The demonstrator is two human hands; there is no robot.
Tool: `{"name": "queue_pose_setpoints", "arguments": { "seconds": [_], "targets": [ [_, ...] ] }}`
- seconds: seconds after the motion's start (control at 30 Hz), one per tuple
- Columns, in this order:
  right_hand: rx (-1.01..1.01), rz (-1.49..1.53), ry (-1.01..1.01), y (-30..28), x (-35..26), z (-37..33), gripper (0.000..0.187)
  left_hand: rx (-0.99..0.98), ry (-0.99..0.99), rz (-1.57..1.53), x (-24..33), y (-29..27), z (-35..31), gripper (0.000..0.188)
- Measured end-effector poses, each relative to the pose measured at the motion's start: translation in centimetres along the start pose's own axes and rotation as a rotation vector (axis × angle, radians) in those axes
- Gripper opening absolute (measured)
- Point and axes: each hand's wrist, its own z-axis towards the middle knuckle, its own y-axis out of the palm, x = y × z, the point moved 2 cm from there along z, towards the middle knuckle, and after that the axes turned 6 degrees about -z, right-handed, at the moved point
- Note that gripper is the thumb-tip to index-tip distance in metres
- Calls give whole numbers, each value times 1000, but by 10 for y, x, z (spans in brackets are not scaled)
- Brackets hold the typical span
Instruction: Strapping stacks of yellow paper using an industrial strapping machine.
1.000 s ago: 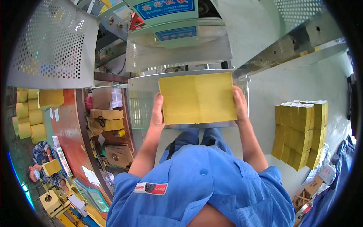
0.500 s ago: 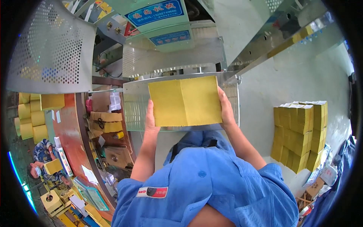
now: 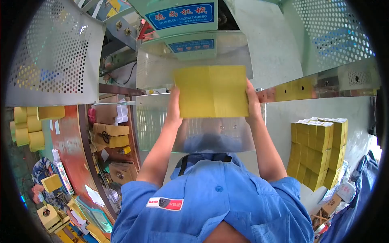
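Over the metal table (image 3: 158, 125), the left hand (image 3: 174, 109) and right hand (image 3: 253, 104) clamp opposite edges of the yellow paper (image 3: 212, 91) — probably to keep it level.

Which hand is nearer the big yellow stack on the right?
Right. The right hand is left of the stack; the left hand is farther left, at the left edge of the yellow piece.

Blue lettered sign (image 3: 181, 16) on machine (image 3: 156, 60); badge (image 3: 164, 203) on shirt (image 3: 202, 182).
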Motion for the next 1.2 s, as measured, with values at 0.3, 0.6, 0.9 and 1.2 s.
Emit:
{"name": "queue_pose_setpoints", "arguments": {
  "seconds": [0.3, 0.6, 0.9, 1.2],
  "targets": [
    [150, -53, 155, -12, 20, 19, 58, 4, -76, 45, 5, -7, 22, 60],
    [223, -79, 238, -12, 17, 1, 49, -76, -89, 15, 11, -9, 13, 63],
    [203, -9, 155, -7, 16, 9, 48, -97, 16, -22, 11, 17, 5, 64],
    [96, -9, 159, -14, 17, 14, 52, -40, 18, 89, 2, 10, 9, 65]
  ]
}}
